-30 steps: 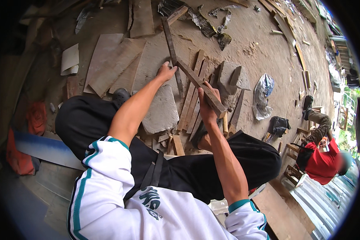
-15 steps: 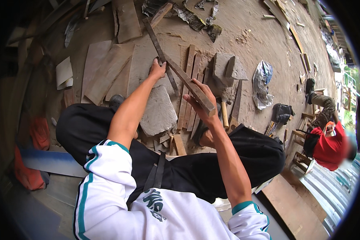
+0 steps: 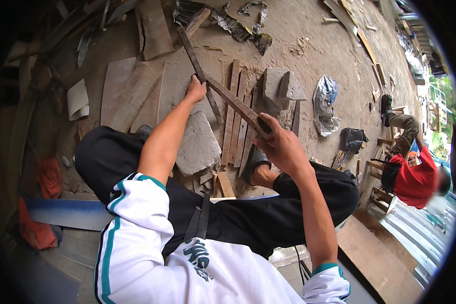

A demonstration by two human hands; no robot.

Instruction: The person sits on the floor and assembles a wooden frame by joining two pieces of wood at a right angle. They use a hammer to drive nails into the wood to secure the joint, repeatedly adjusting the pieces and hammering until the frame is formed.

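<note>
Two long narrow wooden strips meet at an angle in front of me. My left hand [image 3: 196, 91] is closed around the thinner wooden strip [image 3: 190, 52] where the thicker wooden strip [image 3: 232, 99] meets it. That thicker one slants down toward me, and its near end is at my right hand [image 3: 285, 147], whose fingers are bent round it. Below the left hand lies a rough grey concrete slab [image 3: 200, 142]. Several wooden strips [image 3: 234, 121] lie on the ground beneath the thicker strip. Beyond my right hand stand grey concrete blocks [image 3: 276, 86].
Flat boards [image 3: 119, 91] lie left of the strips. Crumpled silver plastic [image 3: 326, 104] and a black bag [image 3: 353, 139] are on the dirt at the right. A person in red [image 3: 412, 177] sits at the far right. A blue-white panel [image 3: 66, 213] lies by my left side.
My right hand has gone from lying open along the thicker strip to bending its fingers round its near end. The left hand keeps its hold at the crossing.
</note>
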